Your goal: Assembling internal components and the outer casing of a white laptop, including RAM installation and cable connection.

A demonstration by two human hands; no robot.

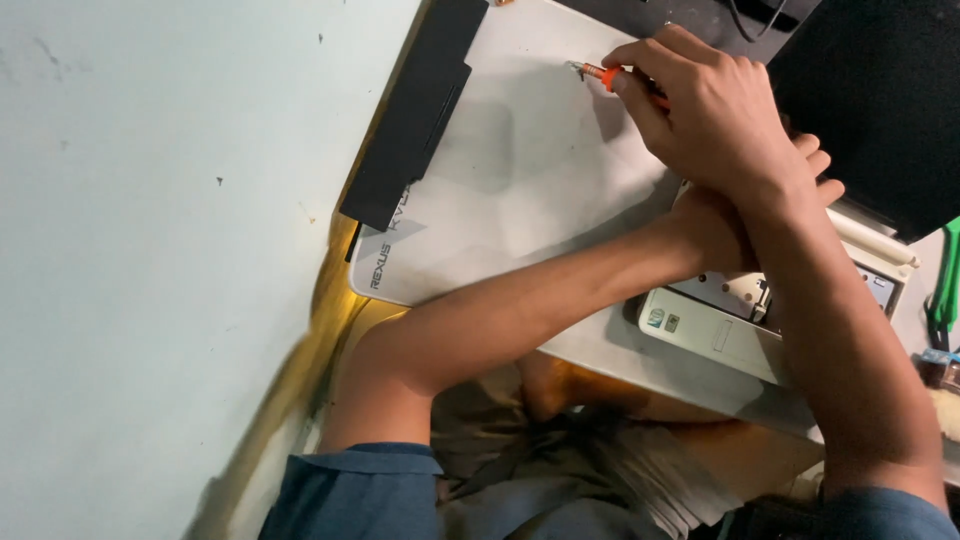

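Head view: right hand pinched on small orange-handled screwdriver, tip over far part of white mat. Left hand, grip unclear, rests on white plastic device casing at right. Black oblong battery pack left. Step judged: mid-disassembly, next move calls for seating tip squarely.

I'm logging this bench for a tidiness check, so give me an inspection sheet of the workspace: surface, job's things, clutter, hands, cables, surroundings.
Surface: white mat under the work.
Job's things: orange-handled screwdriver; white laptop base, partly hidden by the arms.
Clutter: black battery pack on the mat's left edge; green tool at far right.
Hands: right hand grips the screwdriver, tip over the mat; left hand rests on the laptop base, crossed beneath the right arm.
Cables: dark cable at top, mostly out of view.
Surroundings: pale wall at left.
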